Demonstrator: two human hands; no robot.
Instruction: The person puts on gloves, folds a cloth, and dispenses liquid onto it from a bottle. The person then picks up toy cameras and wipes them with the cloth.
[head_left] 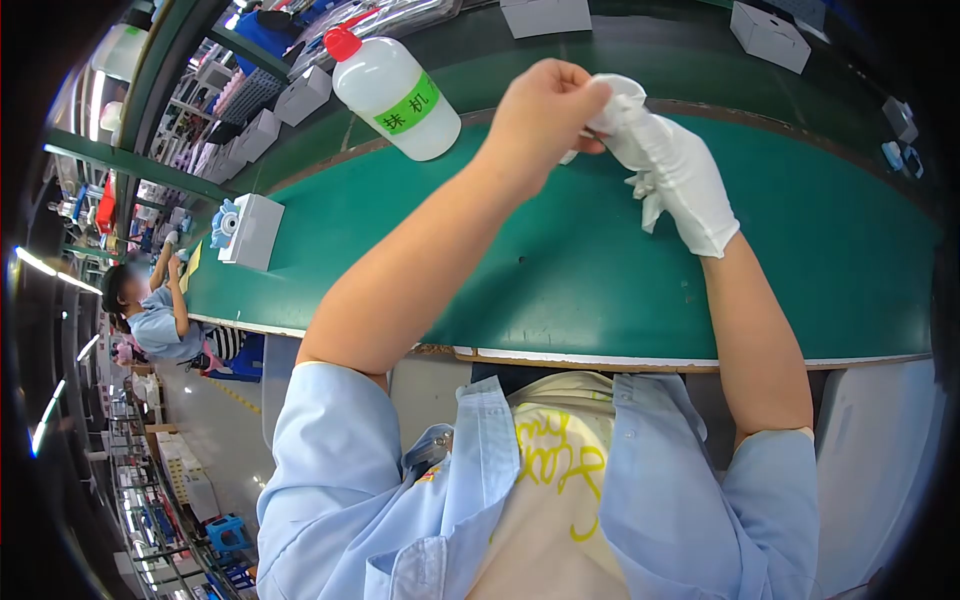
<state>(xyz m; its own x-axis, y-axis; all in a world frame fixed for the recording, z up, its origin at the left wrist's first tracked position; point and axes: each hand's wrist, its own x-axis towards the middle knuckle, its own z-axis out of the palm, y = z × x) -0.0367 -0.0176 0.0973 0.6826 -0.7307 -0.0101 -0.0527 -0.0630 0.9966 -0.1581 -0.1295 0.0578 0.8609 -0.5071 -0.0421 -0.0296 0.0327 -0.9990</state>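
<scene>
My right hand (680,175) wears a white knit glove that ends at the wrist. Its fingers are closed around a bunched white piece, which looks like a second glove (622,92), with small limp ends hanging below the palm. My bare left hand (550,112) pinches the rim of this white piece between thumb and fingers, close against the gloved fingertips. Both hands are raised above the green tabletop (560,290). Left of my left hand stands a translucent white bottle (402,100) with a red cap and a green label.
A white box (252,232) with a light-blue round item (225,222) at its side is at the left. White boxes (770,36) sit beyond the table on a dark green surface. Another person (160,310) works farther left. Small light-blue pieces (900,157) lie far right.
</scene>
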